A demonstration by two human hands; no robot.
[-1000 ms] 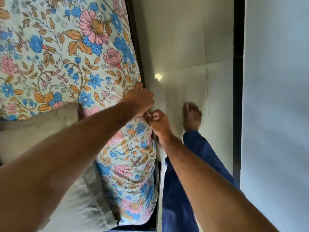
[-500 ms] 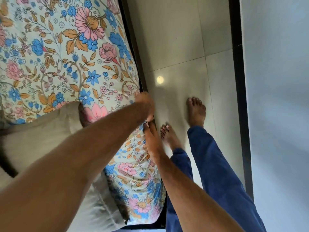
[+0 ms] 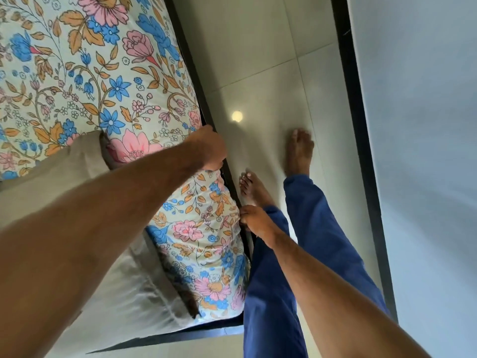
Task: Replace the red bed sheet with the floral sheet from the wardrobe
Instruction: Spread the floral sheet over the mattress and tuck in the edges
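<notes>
The floral sheet [image 3: 108, 81] covers the whole visible top of the bed and drapes over its long side, where a dark bed frame [image 3: 188, 60] runs beside the pale tiled floor [image 3: 258, 60]. No red sheet shows anywhere here, so the swap itself looks done and the step in hand is tucking the floral edge down along this side. A beige pillow [image 3: 51, 182] lies on the sheet near the head end.

The person stands close against the bed in blue trousers [image 3: 296, 254], barefoot. The left hand [image 3: 210, 148] reaches across to the edge with its fingers curled over the sheet's fold; it seems to be gripping the cloth, though blur makes that less than certain. The right hand [image 3: 255, 220] sits lower along the same edge, fingertips pinching the sheet where it meets the frame.

The next move likely calls for pushing the held edge down between mattress and frame, then working farther along while keeping the cloth taut.
</notes>
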